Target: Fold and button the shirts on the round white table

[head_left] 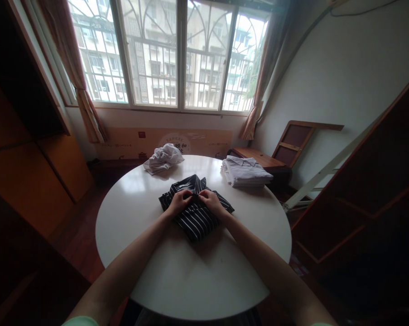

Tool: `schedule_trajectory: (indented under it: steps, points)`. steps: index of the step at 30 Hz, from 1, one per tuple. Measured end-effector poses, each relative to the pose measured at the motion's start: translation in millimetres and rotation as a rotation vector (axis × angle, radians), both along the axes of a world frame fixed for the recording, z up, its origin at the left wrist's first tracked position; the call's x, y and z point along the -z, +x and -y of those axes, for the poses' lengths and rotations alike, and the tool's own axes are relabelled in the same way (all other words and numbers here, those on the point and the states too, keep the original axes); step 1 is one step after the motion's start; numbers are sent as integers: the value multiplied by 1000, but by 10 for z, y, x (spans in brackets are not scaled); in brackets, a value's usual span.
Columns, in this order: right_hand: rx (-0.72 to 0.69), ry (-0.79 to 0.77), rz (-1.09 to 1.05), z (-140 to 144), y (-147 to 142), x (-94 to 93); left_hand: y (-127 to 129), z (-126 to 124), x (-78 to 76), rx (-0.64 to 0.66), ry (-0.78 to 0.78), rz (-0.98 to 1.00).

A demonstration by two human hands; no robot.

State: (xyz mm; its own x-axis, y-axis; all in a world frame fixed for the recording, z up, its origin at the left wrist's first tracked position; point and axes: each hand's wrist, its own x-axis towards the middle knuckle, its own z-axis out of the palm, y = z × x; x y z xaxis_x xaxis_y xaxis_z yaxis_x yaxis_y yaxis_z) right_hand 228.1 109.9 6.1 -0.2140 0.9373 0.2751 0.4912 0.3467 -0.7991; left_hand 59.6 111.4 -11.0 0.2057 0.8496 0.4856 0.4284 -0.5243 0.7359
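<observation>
A black shirt with white stripes [199, 222] lies folded near the middle of the round white table [129, 226], its collar toward the window. My left hand [181, 200] and my right hand [209, 200] meet just below the collar. The fingers of both are closed in a pinch on the shirt's front, thumbs near each other. The exact spot of cloth between the fingertips is too small and dark to make out.
A crumpled white cloth [165, 158] sits at the table's far left edge. At the far right is a stack of folded white shirts [247, 171]. Behind the table stand a low brown cabinet [258, 157] and a window [156, 68] with tied curtains.
</observation>
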Motion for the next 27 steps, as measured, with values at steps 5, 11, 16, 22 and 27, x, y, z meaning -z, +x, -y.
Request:
schedule_trajectory:
  steps: [5,11,16,22,27]
  points:
    - [-27,7,20,25,16,-22,19,-35,56,38,21,4]
    - [-4,79,113,89,-3,-42,36,-23,67,83,25,-41]
    - [-31,273,183,121,-23,10,40,-8,61,60,54,-75]
    - [-18,276,70,197,-15,-14,51,24,56,54,125,-84]
    - [-93,139,4,144,31,-26,41,46,66,83,129,-105]
